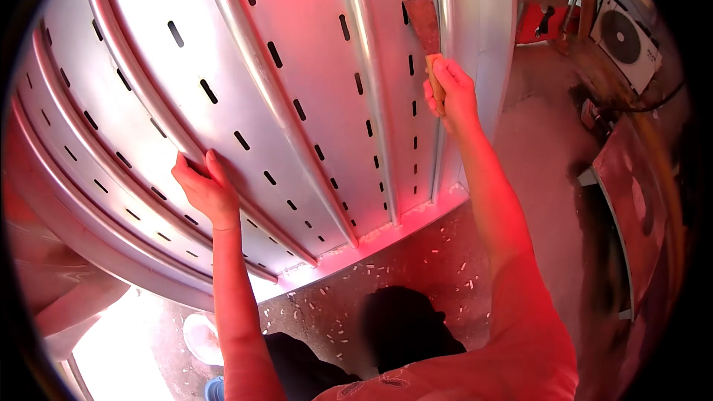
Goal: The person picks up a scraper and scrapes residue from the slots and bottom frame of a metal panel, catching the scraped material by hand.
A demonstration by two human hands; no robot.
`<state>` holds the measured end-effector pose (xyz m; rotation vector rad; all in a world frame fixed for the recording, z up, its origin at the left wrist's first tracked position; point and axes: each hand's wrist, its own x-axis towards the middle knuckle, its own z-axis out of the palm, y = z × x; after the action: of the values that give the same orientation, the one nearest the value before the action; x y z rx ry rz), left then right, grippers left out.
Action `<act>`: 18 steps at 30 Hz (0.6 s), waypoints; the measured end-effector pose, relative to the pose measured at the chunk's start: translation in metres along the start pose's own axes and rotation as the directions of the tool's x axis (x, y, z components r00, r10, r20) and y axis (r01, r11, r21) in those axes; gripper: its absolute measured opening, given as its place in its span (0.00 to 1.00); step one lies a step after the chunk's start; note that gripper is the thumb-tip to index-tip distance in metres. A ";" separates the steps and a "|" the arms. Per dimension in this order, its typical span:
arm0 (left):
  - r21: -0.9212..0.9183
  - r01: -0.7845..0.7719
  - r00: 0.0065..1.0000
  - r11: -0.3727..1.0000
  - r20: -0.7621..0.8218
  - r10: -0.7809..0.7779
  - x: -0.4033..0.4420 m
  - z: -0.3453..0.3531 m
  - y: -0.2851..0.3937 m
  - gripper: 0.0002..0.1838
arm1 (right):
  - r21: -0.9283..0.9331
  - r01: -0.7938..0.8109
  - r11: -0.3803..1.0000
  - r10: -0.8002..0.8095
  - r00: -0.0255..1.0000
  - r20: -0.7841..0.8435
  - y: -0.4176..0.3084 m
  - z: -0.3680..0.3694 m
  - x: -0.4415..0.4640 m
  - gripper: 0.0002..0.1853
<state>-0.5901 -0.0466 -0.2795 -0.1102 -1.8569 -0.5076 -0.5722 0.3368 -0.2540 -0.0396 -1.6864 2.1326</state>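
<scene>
In the head view, a large curved metal panel with rows of dark slots and raised tubes fills the upper left. My right hand is closed around the wooden handle of a scraper. The scraper's rusty-looking flat blade points up and touches or nearly touches the panel, beside a slot near its right side. Lower on the left, my left hand is wrapped over a raised metal tube, thumb and fingers on either side of it.
Small pale scraps litter the floor below the panel's lower edge. A white round container and a blue one stand at lower left. On the right are a white fan unit, a red box and a metal sheet.
</scene>
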 end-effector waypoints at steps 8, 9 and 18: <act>-0.024 -0.034 0.999 0.999 -0.017 0.033 0.002 -0.003 -0.002 0.23 | 0.055 0.018 0.998 -0.016 0.999 -0.041 -0.014 0.012 -0.011 0.14; -0.025 -0.026 1.000 0.999 -0.018 0.025 0.003 -0.003 -0.002 0.23 | 0.041 0.018 0.999 -0.016 0.999 -0.048 -0.020 0.017 -0.009 0.14; -0.047 0.006 1.000 0.999 -0.002 -0.006 0.004 -0.004 -0.003 0.26 | -0.050 0.026 0.998 -0.030 0.995 -0.096 -0.054 0.039 0.005 0.14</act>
<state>-0.5889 -0.0516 -0.2757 -0.1352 -1.8445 -0.5552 -0.5710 0.3124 -0.1920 -0.1304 -1.6730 2.0357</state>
